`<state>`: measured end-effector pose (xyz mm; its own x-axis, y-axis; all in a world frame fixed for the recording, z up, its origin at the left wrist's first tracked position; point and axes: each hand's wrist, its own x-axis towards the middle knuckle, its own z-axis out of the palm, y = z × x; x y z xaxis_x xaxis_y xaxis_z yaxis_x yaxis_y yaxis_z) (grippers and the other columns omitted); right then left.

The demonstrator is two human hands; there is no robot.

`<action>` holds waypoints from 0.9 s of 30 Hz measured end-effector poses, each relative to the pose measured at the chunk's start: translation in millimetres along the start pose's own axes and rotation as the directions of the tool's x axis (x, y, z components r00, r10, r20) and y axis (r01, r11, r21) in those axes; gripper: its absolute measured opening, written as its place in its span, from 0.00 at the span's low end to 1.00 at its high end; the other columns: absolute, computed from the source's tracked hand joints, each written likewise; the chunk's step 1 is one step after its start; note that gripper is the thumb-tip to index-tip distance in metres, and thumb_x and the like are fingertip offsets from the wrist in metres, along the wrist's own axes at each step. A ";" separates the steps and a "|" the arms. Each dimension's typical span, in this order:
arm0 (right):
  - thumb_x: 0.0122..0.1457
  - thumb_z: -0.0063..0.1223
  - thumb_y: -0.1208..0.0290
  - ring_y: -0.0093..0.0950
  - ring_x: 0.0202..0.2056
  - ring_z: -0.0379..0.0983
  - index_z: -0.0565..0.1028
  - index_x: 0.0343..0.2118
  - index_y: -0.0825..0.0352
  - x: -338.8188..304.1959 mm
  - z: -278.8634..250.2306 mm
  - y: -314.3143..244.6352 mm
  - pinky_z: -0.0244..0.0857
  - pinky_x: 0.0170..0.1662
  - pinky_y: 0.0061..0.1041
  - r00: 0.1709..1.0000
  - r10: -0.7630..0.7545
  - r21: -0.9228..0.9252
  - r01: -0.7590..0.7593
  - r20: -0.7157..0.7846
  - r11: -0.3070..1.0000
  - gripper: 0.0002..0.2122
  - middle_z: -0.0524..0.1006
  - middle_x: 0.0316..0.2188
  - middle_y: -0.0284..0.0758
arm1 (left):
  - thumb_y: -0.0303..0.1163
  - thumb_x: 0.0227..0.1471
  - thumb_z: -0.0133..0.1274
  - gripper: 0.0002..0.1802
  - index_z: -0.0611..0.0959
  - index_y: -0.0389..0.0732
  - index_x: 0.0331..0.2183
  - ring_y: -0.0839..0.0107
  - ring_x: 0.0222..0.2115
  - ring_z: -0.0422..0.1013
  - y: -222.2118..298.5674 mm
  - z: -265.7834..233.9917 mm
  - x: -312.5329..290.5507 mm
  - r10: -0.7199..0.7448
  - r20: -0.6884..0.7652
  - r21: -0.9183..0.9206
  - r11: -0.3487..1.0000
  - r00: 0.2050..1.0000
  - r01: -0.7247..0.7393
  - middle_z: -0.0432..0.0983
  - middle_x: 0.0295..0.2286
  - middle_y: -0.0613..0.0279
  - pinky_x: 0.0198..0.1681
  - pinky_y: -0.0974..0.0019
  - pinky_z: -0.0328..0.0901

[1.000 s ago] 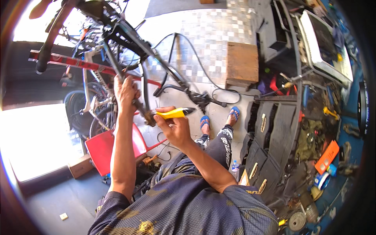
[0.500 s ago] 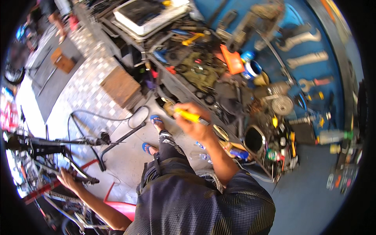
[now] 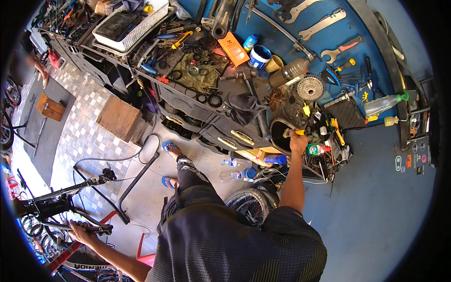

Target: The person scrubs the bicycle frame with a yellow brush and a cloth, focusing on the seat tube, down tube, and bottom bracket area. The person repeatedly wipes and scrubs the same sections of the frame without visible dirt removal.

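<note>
My right hand (image 3: pixel 299 143) is closed round the yellow handle of a brush (image 3: pixel 287 133), whose pale bristles point left over the mouth of a dark open tub (image 3: pixel 277 128) at the bench's near right end. Whether the bristles touch anything inside cannot be made out. At the lower left, my left hand (image 3: pixel 81 233) is wrapped around a dark tube of a bicycle frame (image 3: pixel 51 207). That frame is held up above other bicycles, and part of it runs out to the picture's rim.
The bench holds a cassette sprocket (image 3: pixel 310 88), a hammer (image 3: pixel 246 75), an orange box (image 3: pixel 233 49) and a white basket (image 3: pixel 127 42). Wrenches (image 3: pixel 323 26) hang on the blue board. A bicycle wheel (image 3: pixel 249 207) and plastic bottles (image 3: pixel 237 163) are by my legs; a wooden box (image 3: pixel 118 118) stands ahead.
My right hand has carried the brush rightward from in front of my body to the dark tub. My left hand stays on the bicycle frame. The view has shifted.
</note>
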<state>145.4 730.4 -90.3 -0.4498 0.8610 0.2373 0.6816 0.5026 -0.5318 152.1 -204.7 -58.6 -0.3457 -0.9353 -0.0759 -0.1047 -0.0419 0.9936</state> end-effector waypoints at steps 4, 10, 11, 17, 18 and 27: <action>0.52 0.65 0.56 0.47 0.38 0.84 0.87 0.39 0.60 -8.8 7.0 5.6 0.77 0.43 0.42 0.999 0.022 -0.112 -0.025 -0.033 0.993 0.15 0.86 0.34 0.46 | 0.37 0.64 0.61 0.17 0.71 0.38 0.40 0.78 0.20 0.66 -12.4 -7.2 14.1 0.008 0.015 0.001 1.000 1.000 -0.008 0.70 0.24 0.66 0.19 0.73 0.62; 0.55 0.66 0.55 0.49 0.41 0.84 0.87 0.41 0.58 -6.2 -13.3 -12.1 0.76 0.44 0.46 0.998 -0.005 -0.047 0.002 -0.067 0.999 0.15 0.86 0.36 0.47 | 0.34 0.62 0.61 0.16 0.71 0.37 0.40 0.76 0.22 0.68 -26.3 -11.2 25.1 0.002 0.018 -0.028 1.000 1.000 -0.002 0.70 0.25 0.64 0.23 0.74 0.63; 0.56 0.66 0.56 0.48 0.41 0.83 0.86 0.41 0.57 -6.6 -15.2 -15.9 0.76 0.44 0.47 0.999 0.019 -0.155 -0.025 -0.039 0.988 0.14 0.86 0.37 0.46 | 0.34 0.62 0.59 0.15 0.72 0.36 0.40 0.75 0.23 0.68 -27.4 -11.6 24.9 0.018 0.030 -0.018 1.000 0.999 -0.017 0.71 0.26 0.63 0.25 0.73 0.64; 0.58 0.66 0.56 0.49 0.44 0.82 0.83 0.45 0.56 -14.0 -13.3 -28.0 0.76 0.46 0.48 0.987 -0.072 -0.422 0.128 0.146 0.897 0.15 0.85 0.41 0.45 | 0.34 0.65 0.59 0.16 0.68 0.38 0.41 0.78 0.18 0.62 -24.3 -8.7 21.3 0.133 0.059 0.025 0.991 0.989 -0.134 0.65 0.23 0.66 0.16 0.73 0.58; 0.57 0.67 0.57 0.50 0.44 0.82 0.84 0.43 0.57 -14.2 -12.4 -27.5 0.76 0.46 0.48 0.992 -0.088 -0.397 0.117 0.091 0.910 0.14 0.85 0.40 0.46 | 0.34 0.66 0.58 0.16 0.68 0.38 0.41 0.78 0.18 0.62 -23.2 -7.7 19.9 0.148 0.075 0.043 0.987 0.986 -0.152 0.65 0.22 0.66 0.17 0.73 0.59; 0.58 0.66 0.55 0.51 0.42 0.82 0.83 0.45 0.58 -18.2 -15.2 -17.9 0.75 0.45 0.48 0.997 -0.034 -0.376 0.058 0.071 0.925 0.16 0.85 0.38 0.47 | 0.37 0.66 0.59 0.17 0.66 0.40 0.37 0.78 0.17 0.62 -29.2 -11.5 22.6 0.178 0.104 0.051 0.982 0.979 -0.184 0.65 0.21 0.66 0.17 0.73 0.59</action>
<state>150.2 706.9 -72.7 -0.5126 0.8358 0.1966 0.8210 0.5442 -0.1728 158.1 -228.7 -88.4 -0.4541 -0.8860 0.0936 -0.0871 0.1487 0.9850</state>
